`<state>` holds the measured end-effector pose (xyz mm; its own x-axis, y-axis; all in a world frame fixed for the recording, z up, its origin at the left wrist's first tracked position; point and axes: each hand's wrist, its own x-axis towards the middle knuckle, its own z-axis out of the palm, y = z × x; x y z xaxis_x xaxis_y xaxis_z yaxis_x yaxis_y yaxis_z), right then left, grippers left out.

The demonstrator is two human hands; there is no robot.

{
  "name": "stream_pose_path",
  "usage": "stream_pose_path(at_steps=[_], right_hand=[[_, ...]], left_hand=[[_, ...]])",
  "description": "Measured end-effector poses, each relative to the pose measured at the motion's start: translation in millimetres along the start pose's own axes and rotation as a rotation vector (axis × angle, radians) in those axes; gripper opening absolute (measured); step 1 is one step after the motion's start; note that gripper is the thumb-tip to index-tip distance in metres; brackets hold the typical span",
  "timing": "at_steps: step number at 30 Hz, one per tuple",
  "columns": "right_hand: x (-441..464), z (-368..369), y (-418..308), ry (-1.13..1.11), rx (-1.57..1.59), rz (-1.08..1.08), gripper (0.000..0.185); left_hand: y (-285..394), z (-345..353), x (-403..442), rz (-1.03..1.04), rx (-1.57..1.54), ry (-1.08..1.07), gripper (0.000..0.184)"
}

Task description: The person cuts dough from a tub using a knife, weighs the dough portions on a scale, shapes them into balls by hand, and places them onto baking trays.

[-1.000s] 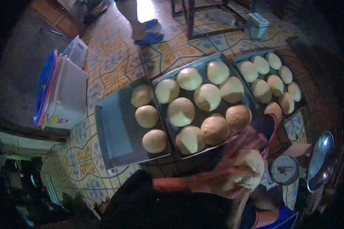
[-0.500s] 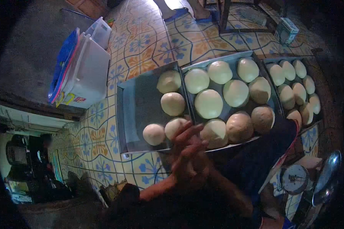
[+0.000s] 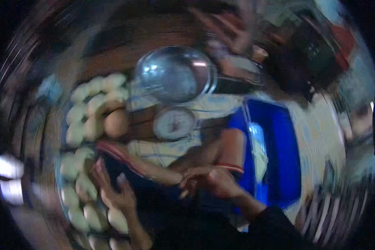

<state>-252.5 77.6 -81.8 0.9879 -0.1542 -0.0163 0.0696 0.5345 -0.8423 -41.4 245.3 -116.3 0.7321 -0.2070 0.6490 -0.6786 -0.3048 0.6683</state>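
My left hand [image 3: 120,193] is open, its fingers and thumb apart, over the edge of a tray of pale round balls [image 3: 95,216] that look like dough. It appears empty, though blur hides whether the fingertips touch a ball. My right hand [image 3: 214,182] hovers above my lap with loosely bent, parted fingers; nothing shows in it. Beyond my legs, a round dial scale [image 3: 175,123] lies between another group of balls [image 3: 96,106] and a blue plastic bin [image 3: 285,166]. Inside the bin is a pale, blurred item [image 3: 258,154].
A large shiny metal bowl [image 3: 175,75] stands behind the scale on the patterned tile floor [image 3: 316,141]. Another person's arm or leg [image 3: 233,31] shows blurred at the top. A dark bag-like shape [image 3: 304,58] is at upper right.
My view has swung right, bringing the metal bowl, scale and blue bin toward the middle. My hands, close together before, are now apart, the left one by the trayed balls.
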Motion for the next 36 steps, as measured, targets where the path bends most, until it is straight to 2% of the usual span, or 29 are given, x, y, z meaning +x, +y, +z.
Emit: stream_pose_path(at_steps=[2,3,4,5,6,7,9,12,15,17,19,20,21,24,26,27,28,29,31,33,34,36], right_hand=[[-57,-53,-40,0.769,-0.419,-0.182,0.036],[-90,-91,-49,1.084,-0.796,-0.247,0.023],[-133,-140,-46,1.234,-0.918,-0.359,0.027],[-177,-164,-52,1.375,-1.061,-0.13,0.033],[-211,-188,-45,1.501,-1.328,-0.068,0.037],[-241,-216,-30,1.561,-1.49,0.2,0.041],[-279,-208,-15,1.568,-1.369,0.895,0.054],[-322,-238,42,1.405,-1.14,1.111,0.07],[-336,-264,83,1.371,-1.16,1.086,0.072],[-345,-282,93,1.417,-1.136,0.929,0.072],[-334,-273,68,1.464,-1.073,0.841,0.07],[-338,-284,66,1.506,-1.09,0.948,0.06],[-343,-290,53,1.586,-1.037,0.899,0.054],[-355,-272,-9,1.822,-0.939,0.754,0.039],[-357,-258,-27,1.928,-0.95,0.561,0.039],[-357,-254,-31,1.981,-0.951,0.459,0.039],[-355,-249,-36,2.0,-0.96,0.426,0.038],[-351,-244,-40,2.018,-0.969,0.392,0.037],[-349,-241,-42,2.044,-0.995,0.309,0.036],[-351,-239,-43,2.061,-1.022,0.213,0.035],[-353,-235,-47,2.077,-0.96,0.085,0.025],[-358,-232,-48,2.127,-1.03,0.05,0.022]], left_hand=[[10,11,1,0.031,0.059,-0.106,0.033],[14,11,-1,0.052,0.076,-0.181,0.029],[4,19,-17,-0.053,-0.1,-0.237,0.031],[5,27,-25,-0.058,-0.206,-0.34,0.031],[13,36,-30,-0.073,-0.31,-0.444,0.032],[23,43,-32,0.002,-0.358,-0.537,0.031],[65,59,-31,0.125,-0.468,-0.666,0.031],[137,103,-36,0.262,-0.615,-0.799,0.031],[196,141,-53,0.339,-0.79,-0.984,0.025],[235,163,-68,0.404,-0.833,-1.175,0.019],[263,183,-91,0.475,-0.849,-1.403,0.011],[277,195,-104,0.494,-0.889,-1.513,0.01],[291,206,-115,0.513,-0.931,-1.614,0.014],[338,230,-148,0.689,-0.888,-1.704,0.015],[353,256,-193,0.948,-0.853,-1.952,0.03],[355,270,-225,1.1,-0.76,-1.994,0.036],[352,280,-262,1.246,-0.664,-2.021,0.042],[343,285,-294,1.519,-0.468,-1.837,0.047],[312,311,-348,1.759,-0.335,-1.545,0.053],[289,331,-380,1.748,-0.463,-1.397,0.054],[290,333,-386,1.758,-0.339,-1.51,0.054],[297,336,-385,1.782,-0.059,-1.719,0.054]])
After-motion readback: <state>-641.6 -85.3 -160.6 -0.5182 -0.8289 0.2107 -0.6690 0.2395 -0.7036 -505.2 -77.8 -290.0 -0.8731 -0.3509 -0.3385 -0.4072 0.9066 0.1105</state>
